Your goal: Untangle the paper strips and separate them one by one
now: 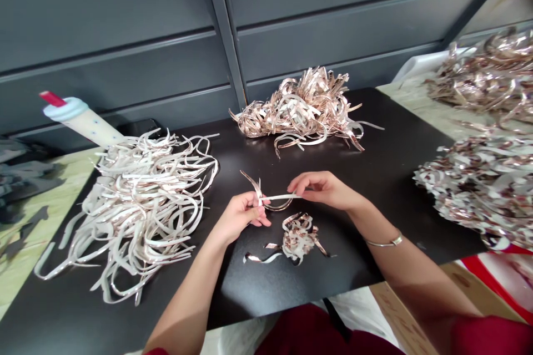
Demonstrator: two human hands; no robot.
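Head view: left hand [239, 216] and right hand [322, 188] pinch a foil strip [277, 197] near the black tabletop's front edge [291, 305].

Left hand [240, 216] and right hand [322, 188] pinch a metallic strip [277, 197] above a tangle [298, 237] on a black table [333, 272]

The left hand [244, 215] hides part of the metallic strip [278, 197]; the heaped strips [478, 188] at right run off-view.

Dark red sleeves [491, 335]; slim silver bracelet [383, 242] on right wrist [372, 226], small rectangular clasp.
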